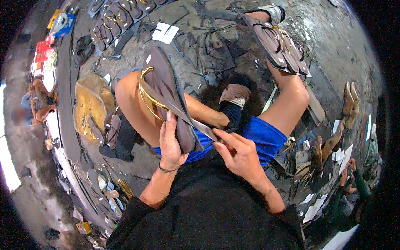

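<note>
My left hand (pixel 169 143) is closed around the lower edge of a brown sandal (pixel 160 79) with gold straps, held tilted above my lap, its rounded toe end pointing away from me. A long, flat grey strip (pixel 203 128) lies slantwise across the sandal, pale and shiny toward its near end. Whether it is a blade or a cut piece I cannot tell. My right hand (pixel 239 156) pinches that near end between thumb and fingers, just right of the sandal. My left thumb presses near the strip and the gold straps.
Several finished-looking sandals (pixel 283 48) rest on my right leg. Rows of strapped sandals (pixel 112 21) lie at the far left. Dark scraps (pixel 208 52) litter the floor ahead. A tan block (pixel 89 104) stands left of my knee. Other people sit at the left and right edges.
</note>
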The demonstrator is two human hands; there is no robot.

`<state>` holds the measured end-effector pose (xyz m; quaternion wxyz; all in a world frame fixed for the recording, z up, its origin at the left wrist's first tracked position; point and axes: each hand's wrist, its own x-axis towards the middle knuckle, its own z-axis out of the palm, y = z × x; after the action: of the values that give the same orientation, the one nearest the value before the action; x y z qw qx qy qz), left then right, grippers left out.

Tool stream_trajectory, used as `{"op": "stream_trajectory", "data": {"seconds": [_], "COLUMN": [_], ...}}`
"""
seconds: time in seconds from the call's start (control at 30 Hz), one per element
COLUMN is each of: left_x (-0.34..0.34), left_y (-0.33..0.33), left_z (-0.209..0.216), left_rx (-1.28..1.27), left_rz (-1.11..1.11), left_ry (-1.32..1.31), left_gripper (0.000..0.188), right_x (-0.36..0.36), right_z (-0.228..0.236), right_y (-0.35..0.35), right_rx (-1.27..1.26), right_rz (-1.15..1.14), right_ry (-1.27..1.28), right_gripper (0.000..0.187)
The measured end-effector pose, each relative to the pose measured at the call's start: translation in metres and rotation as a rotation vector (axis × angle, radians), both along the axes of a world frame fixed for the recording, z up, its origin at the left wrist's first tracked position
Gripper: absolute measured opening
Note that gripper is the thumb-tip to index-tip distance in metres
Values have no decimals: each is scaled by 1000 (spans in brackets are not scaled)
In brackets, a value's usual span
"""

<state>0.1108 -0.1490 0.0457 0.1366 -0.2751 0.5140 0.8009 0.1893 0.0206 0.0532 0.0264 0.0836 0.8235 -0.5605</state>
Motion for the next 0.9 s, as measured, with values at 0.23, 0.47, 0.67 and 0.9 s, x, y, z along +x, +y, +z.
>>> {"op": "stream_trajectory", "data": {"seconds": [0.23, 0.47, 0.67, 0.9], "left_x": [-9, 25, 39, -85], "left_y": [6, 0, -54, -46], "left_z": [19, 16, -16, 55], "left_rx": [160, 65, -414, -214], "left_rz": [-44, -161, -731, -187], "left_ry": [-49, -39, 402, 271], "left_gripper": [46, 37, 53, 30], "right_x": [-51, -150, -100, -26], "right_z": [-32, -56, -6, 2], "right_y": [-30, -20, 0, 9], "right_rx": [100, -49, -455, -153], "right_rz": [-118, -226, -58, -281], "right_ry": [173, 474, -304, 226], "right_gripper": [31, 27, 32, 26]}}
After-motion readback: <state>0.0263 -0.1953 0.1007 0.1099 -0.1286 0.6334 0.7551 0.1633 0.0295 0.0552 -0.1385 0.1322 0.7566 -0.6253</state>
